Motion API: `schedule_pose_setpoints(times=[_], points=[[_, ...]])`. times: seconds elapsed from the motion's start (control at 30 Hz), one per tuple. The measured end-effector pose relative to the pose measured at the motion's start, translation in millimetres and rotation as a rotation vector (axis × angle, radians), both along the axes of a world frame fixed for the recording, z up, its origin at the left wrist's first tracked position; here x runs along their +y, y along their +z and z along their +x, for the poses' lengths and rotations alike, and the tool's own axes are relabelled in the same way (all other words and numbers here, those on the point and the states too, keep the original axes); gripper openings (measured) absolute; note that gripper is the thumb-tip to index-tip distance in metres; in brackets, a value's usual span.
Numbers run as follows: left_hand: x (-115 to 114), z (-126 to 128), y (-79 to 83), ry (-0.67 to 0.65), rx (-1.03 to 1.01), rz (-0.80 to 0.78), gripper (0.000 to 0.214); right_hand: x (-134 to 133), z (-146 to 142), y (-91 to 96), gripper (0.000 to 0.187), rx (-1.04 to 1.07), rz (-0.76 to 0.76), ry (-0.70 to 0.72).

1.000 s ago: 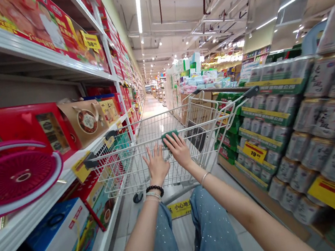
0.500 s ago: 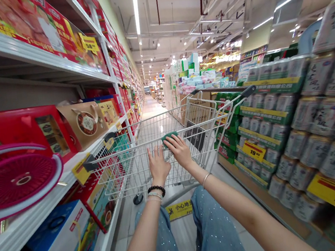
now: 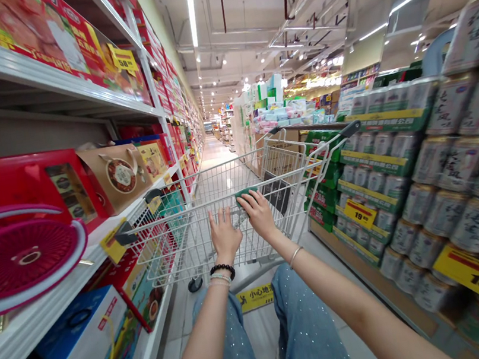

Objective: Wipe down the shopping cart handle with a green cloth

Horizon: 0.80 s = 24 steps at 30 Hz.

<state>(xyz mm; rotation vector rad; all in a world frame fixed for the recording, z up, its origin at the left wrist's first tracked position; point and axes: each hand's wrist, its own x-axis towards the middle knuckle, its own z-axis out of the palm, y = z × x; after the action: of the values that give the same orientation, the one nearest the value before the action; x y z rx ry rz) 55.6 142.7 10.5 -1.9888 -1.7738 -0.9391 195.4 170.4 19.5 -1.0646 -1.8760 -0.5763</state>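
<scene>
A metal wire shopping cart [image 3: 183, 227] stands sideways in front of my knees. My right hand [image 3: 259, 215] has its fingers curled over a dark green piece, a cloth or sponge [image 3: 245, 192], pressed on the cart's near top rail; much of it is hidden under the fingers. Just left of that, my left hand [image 3: 225, 235] rests against the cart's near wire side, back up, its fingers stretched and apart. I see nothing held in it.
Shelves with red gift boxes [image 3: 37, 185] and a pink fan [image 3: 28, 257] line the left. Stacked cans [image 3: 458, 168] with price signs stand at the right. A yellow floor sticker [image 3: 256, 298] lies under the cart, and cartons [image 3: 284, 158] stand behind it.
My right hand and the green piece have shifted slightly to the right along the rail. The left hand stays nearly in place, and the view has turned a little.
</scene>
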Motion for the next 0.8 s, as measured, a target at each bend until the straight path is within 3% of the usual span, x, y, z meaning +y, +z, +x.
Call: schedule_pose_setpoints(times=[0.13,0.37,0.63,0.8], points=[[4,-2,-0.3,-0.036,0.037,0.0,0.072,-2,-2,-8.7,0.044,-0.026,-0.018,0.017],[6,-3,-6.3,-0.003,0.0,0.057,0.07,-4,7,1.9,0.05,0.048,0.066,-0.016],[4,-3,-7.2,0.001,-0.019,0.058,0.069,-6,10,-6.0,0.048,0.027,0.017,0.018],[5,-4,-9.3,-0.007,-0.049,0.08,0.069,-3,22,5.3,0.051,0.105,0.092,-0.093]])
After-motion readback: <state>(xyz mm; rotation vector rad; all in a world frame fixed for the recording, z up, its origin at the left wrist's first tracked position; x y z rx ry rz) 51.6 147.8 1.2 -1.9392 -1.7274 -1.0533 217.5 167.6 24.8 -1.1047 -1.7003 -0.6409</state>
